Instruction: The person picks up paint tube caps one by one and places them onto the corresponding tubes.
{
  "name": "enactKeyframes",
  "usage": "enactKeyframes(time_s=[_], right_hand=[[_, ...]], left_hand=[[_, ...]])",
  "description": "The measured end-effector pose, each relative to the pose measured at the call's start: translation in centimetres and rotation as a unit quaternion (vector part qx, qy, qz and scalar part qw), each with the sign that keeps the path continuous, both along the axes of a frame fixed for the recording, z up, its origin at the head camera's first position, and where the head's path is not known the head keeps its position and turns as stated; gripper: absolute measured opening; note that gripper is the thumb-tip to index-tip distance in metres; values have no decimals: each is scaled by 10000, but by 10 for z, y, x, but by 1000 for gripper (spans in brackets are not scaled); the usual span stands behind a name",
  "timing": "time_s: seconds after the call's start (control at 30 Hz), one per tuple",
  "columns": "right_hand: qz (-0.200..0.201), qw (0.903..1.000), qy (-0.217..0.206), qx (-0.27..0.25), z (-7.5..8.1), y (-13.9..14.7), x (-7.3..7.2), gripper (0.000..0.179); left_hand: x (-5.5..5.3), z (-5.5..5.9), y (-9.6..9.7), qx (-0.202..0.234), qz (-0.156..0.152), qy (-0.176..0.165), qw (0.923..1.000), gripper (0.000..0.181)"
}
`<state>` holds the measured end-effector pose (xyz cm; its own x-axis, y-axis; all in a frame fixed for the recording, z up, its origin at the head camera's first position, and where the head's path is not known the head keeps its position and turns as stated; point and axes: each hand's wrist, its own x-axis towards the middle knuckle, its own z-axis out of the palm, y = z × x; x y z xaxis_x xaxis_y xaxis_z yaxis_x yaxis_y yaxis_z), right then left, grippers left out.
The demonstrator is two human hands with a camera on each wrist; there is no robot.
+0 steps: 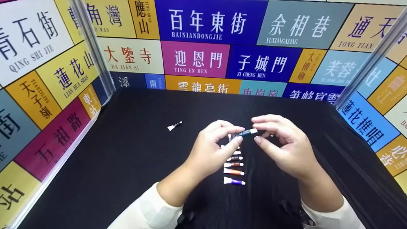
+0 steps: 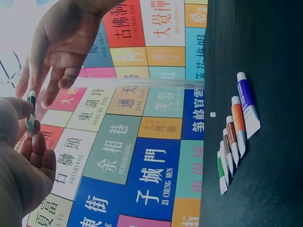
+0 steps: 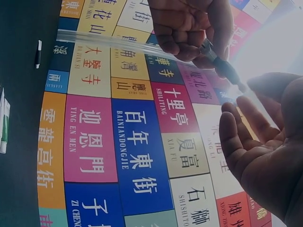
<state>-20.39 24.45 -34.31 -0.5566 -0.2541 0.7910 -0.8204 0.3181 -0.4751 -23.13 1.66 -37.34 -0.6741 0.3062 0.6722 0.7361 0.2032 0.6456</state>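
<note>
My left hand point(image 1: 214, 146) pinches a small dark green paint tube point(image 1: 246, 133) between thumb and fingers, its white-tipped end pointing right. Close beside that tip is my right hand point(image 1: 284, 146), fingers loosely bent and thumb apart from them, with nothing in its grasp. The left wrist view also shows the right hand point(image 2: 64, 45) by the tip of the held tube point(image 2: 31, 111). Below the hands, several paint tubes lie in a row, among them a purple tube point(image 1: 235, 181), an orange tube point(image 1: 234, 172) and a green tube point(image 2: 221, 172). The left hand partly covers the row's far end.
A black tube point(image 1: 175, 126) lies apart on the black tablecloth point(image 1: 133, 152), left of the hands. One small white piece point(image 2: 212, 114) rests near the row. Colourful sign-covered panels point(image 1: 195, 60) enclose the table at the back and both sides.
</note>
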Motion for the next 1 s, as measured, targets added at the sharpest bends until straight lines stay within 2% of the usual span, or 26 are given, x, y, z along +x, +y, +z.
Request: enactKeyframes(time_s=[0.17, 0.37, 0.53, 1.0], right_hand=[[-177, 9995, 44, 253, 1, 1, 0, 39], [-494, 9976, -172, 445, 1, 1, 1, 38], [-799, 9947, -339, 549, 1, 1, 1, 28], [-1133, 9897, -637, 597, -2, 1, 1, 18]], left_hand=[[0, 0, 0, 30, -37, -32, 10000, 21], [1, 0, 0, -7, -15, -55, 10000, 21], [2, -1, 0, -14, -22, -48, 10000, 21], [3, -1, 1, -189, -65, -132, 9997, 20]])
